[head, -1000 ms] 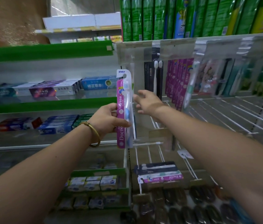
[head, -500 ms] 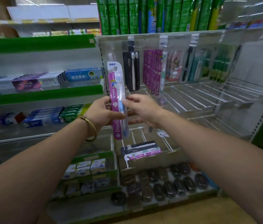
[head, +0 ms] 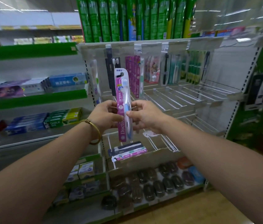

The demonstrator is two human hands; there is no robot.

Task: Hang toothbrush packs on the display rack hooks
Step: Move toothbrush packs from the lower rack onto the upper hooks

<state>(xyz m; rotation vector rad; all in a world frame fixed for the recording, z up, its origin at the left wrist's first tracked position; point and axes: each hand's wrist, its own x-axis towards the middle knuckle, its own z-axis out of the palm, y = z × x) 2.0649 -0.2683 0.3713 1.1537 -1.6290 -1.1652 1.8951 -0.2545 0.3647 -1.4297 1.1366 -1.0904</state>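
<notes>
Toothbrush pack (head: 122,88) is upright in mid-air in front of the rack (head: 227,65), not on any hook. It has a pink card and a clear blister with a blue-and-white brush inside, and "Doctor" is printed down the lower part. The hang tab at the top sits level with the hung packs behind it.

Left hand (head: 105,115) grips the pack's left edge at about mid-height, thumb across the front, fingers curled behind. Right hand (head: 145,114) pinches the right edge at the same height, thumb tip on the blister, fingers curled behind. Both hands are clamped on the 1 pack, close together with only the pack between them. Gold bangle (head: 96,132) on the left wrist.

Rack, top row: hung stock.
- Black pack (head: 111,73) just behind the held one.
- Pink packs (head: 133,75) to its right.
- Cartoon-print pack (head: 153,68) next along.
- Green packs (head: 193,68) further right.

Row below: bare white hooks (head: 176,97) stick out, right of the hands. Under the hands, loose packs (head: 128,151) lie flat across lower hooks. I can't tell the exact count.

Bottom shelf holds dark oval items (head: 151,183), too blurred to identify. Shelves to the left hold toothpaste boxes (head: 62,118), lying lengthwise. On top of the rack, tall green boxes (head: 114,20) stand in a row.
</notes>
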